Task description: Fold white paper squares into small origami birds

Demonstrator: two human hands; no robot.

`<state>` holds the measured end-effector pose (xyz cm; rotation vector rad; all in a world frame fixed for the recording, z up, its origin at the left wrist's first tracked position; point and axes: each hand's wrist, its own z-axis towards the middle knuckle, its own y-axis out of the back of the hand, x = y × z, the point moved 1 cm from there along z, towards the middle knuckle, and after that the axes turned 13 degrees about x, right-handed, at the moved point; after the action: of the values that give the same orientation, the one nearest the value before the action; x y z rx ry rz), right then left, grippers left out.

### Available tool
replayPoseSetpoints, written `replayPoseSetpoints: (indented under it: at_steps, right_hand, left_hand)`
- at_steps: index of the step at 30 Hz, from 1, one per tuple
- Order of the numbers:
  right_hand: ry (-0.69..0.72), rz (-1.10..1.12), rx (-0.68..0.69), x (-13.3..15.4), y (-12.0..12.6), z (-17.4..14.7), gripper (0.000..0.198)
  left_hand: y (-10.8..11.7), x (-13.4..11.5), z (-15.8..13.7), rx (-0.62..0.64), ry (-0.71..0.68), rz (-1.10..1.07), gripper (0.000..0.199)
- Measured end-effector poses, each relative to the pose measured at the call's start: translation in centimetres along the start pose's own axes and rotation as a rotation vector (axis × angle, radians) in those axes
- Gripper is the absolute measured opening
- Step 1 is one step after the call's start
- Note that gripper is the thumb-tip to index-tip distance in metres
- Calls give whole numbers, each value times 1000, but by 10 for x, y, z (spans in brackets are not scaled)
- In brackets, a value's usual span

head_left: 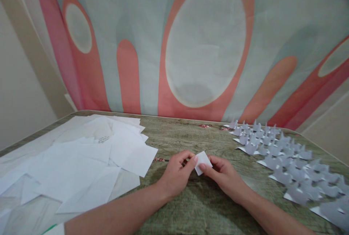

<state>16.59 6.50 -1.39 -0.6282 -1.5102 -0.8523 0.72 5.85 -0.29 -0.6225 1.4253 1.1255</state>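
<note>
A small folded white paper, roughly square and turned corner-up, is held just above the table in front of me. My left hand pinches its left corner between thumb and fingers. On the other side, my right hand grips the right edge, with the thumb lying across the front face. The fingers behind the paper are partly hidden. Both forearms reach in from the bottom of the view.
Loose white sheets lie in an overlapping heap on the left. Rows of folded paper figures stand along the right side. The wood-patterned table ends at a wall hanging with pink and orange shapes.
</note>
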Motion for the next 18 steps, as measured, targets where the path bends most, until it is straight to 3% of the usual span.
replayPoseSetpoints:
  at_steps: [7,11,18]
  right_hand:
    - [4,-33,2,1,0,0,27]
    - [8,-218,28,2,-1,-2,22]
    - [42,-430,-83,2,-4,-2,20]
  left_hand:
    - [-1,3,2,-8,10,-46,28]
    - [-1,2,2,9,7,-62,21]
    - [1,5,5,-30,13,-119,22]
